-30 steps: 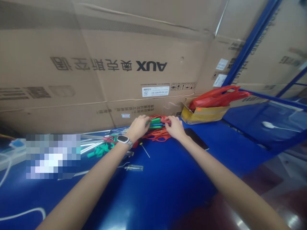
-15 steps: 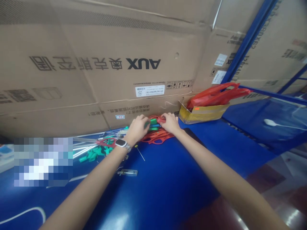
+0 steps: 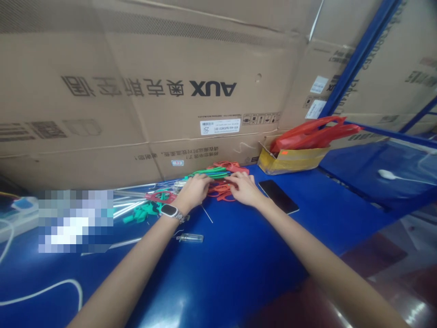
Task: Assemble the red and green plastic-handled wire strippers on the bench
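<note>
My left hand [image 3: 195,193], with a watch [image 3: 170,210] on its wrist, is closed at the near left side of a pile of red plastic pieces [image 3: 223,193]. What its fingers hold, if anything, is hidden. Opposite it, my right hand [image 3: 246,189] bends its fingers closed over the pile's right side; I cannot make out what is between them. Long green strips [image 3: 208,172], with some blue among them, lie just behind both hands. Red pieces with loops show between and beyond the fingers.
Green plastic pieces [image 3: 142,212] and metal rods [image 3: 128,205] lie left of my hands. A small clear tube [image 3: 191,238] is nearer me. To the right are a black phone [image 3: 279,197] and a yellow box [image 3: 293,162] with red bags. A large cardboard wall [image 3: 153,123] stands behind.
The green and blue pieces that were between my hands now lie behind them, on the pile. My right hand has shifted slightly toward me. The phone, mostly covered before, is uncovered.
</note>
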`<action>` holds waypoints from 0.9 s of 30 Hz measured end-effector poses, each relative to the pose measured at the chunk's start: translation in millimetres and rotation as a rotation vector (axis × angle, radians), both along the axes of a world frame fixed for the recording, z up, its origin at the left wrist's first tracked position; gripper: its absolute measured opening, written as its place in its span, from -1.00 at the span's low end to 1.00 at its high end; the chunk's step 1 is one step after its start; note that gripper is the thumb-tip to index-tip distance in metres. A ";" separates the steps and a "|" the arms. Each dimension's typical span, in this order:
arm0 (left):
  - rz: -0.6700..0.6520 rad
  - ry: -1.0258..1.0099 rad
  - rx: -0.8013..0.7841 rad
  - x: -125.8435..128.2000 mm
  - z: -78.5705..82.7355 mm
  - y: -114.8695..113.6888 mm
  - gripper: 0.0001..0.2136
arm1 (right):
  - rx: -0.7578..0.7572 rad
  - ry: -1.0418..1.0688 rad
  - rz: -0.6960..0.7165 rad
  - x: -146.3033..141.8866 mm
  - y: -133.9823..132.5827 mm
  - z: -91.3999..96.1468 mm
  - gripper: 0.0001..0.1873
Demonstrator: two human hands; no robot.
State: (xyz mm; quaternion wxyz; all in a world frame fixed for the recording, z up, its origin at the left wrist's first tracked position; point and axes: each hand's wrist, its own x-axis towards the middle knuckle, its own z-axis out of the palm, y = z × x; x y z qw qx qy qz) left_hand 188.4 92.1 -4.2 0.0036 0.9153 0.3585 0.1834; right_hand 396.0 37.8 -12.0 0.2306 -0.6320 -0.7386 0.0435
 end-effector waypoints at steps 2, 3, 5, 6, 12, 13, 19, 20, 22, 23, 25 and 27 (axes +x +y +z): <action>0.023 0.039 0.040 3.0 2.6 2.4 -0.71 | -0.022 -0.017 -0.019 -1.5 3.6 4.0 -0.54; 0.027 0.062 0.051 3.8 4.0 4.1 -0.72 | -0.034 -0.027 -0.028 -1.8 5.5 6.2 -0.56; 0.019 0.117 0.054 4.4 6.9 8.5 -0.76 | -0.063 -0.048 -0.035 -1.1 9.5 10.1 -0.61; 0.011 0.145 0.051 4.4 8.3 11.1 -0.77 | -0.079 -0.055 -0.033 -0.3 11.6 11.4 -0.64; -0.016 0.260 0.057 10.4 14.0 25.3 -0.82 | -0.115 -0.007 -0.031 5.4 23.0 7.0 -0.72; -0.009 0.272 0.060 12.2 14.0 26.6 -0.81 | -0.112 0.010 -0.033 5.8 24.2 4.9 -0.73; 0.024 0.287 0.097 15.5 16.3 24.8 -0.78 | -0.050 0.113 -0.028 8.7 27.0 -4.8 -0.79; 0.028 0.286 0.104 14.0 19.0 22.8 -0.78 | -0.036 0.127 -0.024 9.2 26.8 -5.2 -0.80; 0.042 0.277 0.112 8.6 27.5 17.5 -0.76 | -0.004 0.153 -0.011 9.5 25.5 -4.4 -0.82; 0.049 0.266 0.117 4.5 32.7 14.2 -0.75 | 0.024 0.171 0.005 9.0 24.1 -3.1 -0.84; 0.042 0.208 0.144 -6.7 43.2 6.7 -0.74 | 0.110 0.216 0.062 5.6 19.4 1.8 -0.87; 0.002 0.120 0.202 -22.2 51.1 -2.4 -0.74 | 0.217 0.267 0.147 -1.9 12.1 8.8 -0.91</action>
